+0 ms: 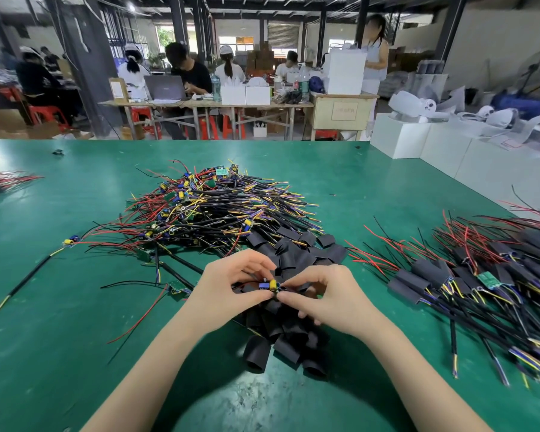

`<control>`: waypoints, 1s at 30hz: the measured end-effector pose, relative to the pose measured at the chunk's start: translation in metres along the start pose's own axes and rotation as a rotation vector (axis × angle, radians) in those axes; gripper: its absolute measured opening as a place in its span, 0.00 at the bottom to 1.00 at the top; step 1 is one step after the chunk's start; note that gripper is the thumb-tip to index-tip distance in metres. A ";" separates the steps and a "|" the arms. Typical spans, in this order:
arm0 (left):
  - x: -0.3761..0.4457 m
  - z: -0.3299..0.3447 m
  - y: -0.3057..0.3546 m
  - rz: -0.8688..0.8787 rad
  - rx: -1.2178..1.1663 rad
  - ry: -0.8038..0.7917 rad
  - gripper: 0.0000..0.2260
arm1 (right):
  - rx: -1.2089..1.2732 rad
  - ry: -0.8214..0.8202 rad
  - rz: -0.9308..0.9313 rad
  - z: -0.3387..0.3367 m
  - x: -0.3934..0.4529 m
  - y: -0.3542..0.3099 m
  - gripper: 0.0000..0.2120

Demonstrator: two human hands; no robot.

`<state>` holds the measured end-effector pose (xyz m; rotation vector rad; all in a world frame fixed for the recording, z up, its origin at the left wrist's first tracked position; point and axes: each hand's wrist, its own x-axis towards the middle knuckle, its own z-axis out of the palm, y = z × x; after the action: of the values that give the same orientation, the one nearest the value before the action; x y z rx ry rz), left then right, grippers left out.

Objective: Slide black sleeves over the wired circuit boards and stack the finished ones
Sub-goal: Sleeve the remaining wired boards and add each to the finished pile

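Two hands meet over the middle of the green table (75, 307), both pinching the same little circuit board (270, 285) — you can see its yellow and blue parts poking up between the fingertips. The left hand (228, 293) has thumb and fingers curled round the board from its side, and the right hand (328, 296) pinches what looks like a black sleeve at the board's edge, though how far on it is I can't tell. Right under the hands sits a loose heap of black sleeves (281, 338), spilling toward the near edge. Behind that is a big tangle of bare boards with wires (206, 210) — red, black, yellow, blue all mixed. Off to the right lies the pile of finished ones (480, 282), sleeves on, wires fanned out. White boxes (418, 141) line the table's far right side.
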<state>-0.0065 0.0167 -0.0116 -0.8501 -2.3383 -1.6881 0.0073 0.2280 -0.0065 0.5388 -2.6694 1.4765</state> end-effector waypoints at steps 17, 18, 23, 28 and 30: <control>-0.001 -0.004 0.000 -0.023 -0.054 0.035 0.16 | 0.208 0.006 0.023 -0.008 0.001 0.002 0.14; -0.001 -0.004 0.000 -0.023 -0.050 0.031 0.16 | 0.193 0.007 0.026 -0.008 0.001 0.002 0.14; 0.000 -0.003 -0.002 -0.021 -0.048 0.020 0.16 | 0.170 0.040 0.086 -0.006 0.002 0.004 0.16; -0.001 0.000 -0.003 -0.023 -0.041 0.006 0.16 | 0.099 0.070 0.056 -0.004 0.003 0.005 0.16; -0.001 0.001 -0.003 -0.015 -0.034 -0.001 0.16 | 0.050 0.073 0.027 -0.003 0.003 0.006 0.17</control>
<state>-0.0069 0.0166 -0.0148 -0.8421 -2.3289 -1.7383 0.0022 0.2325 -0.0093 0.4441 -2.6012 1.5424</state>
